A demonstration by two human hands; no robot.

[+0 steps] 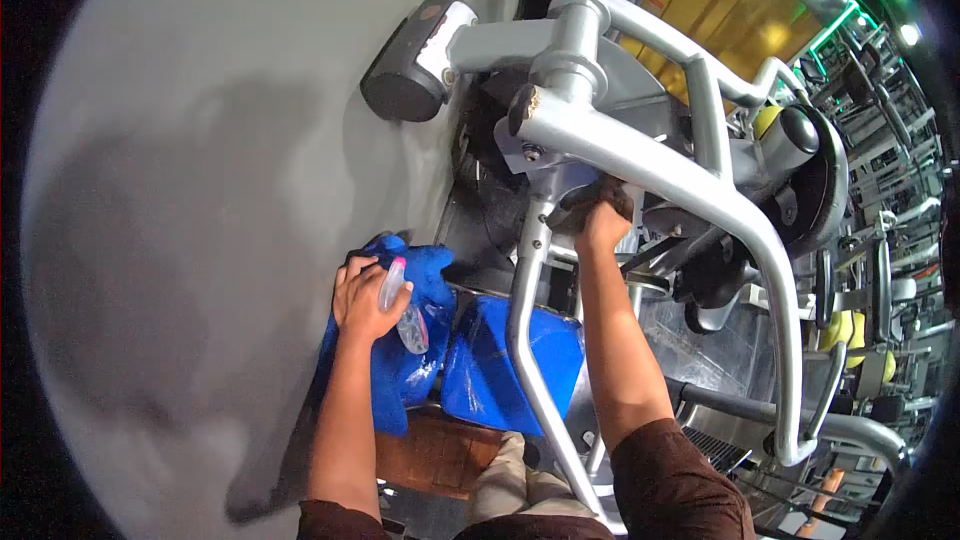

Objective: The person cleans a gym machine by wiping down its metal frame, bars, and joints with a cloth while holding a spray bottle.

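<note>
My left hand (368, 298) is closed round a clear plastic bottle (411, 328) with a pink tip, its fingers also resting against a bunched blue cloth (425, 265). The cloth lies at the top of a blue padded seat (515, 360) beside the wall. My right hand (605, 224) reaches up under the silver frame of a gym machine (640, 145). Its fingers are closed on a dark brown, cloth-like piece (572, 212), pressed close to the metal near the upright tube. The fingertips are partly hidden.
A grey wall (200, 120) fills the left side. A black-ended roller or counterweight (405, 80) juts toward it from the frame. A curved silver bar (775, 260) runs down on the right. Behind stand other gym machines (890, 240) and a yellow panel (715, 5).
</note>
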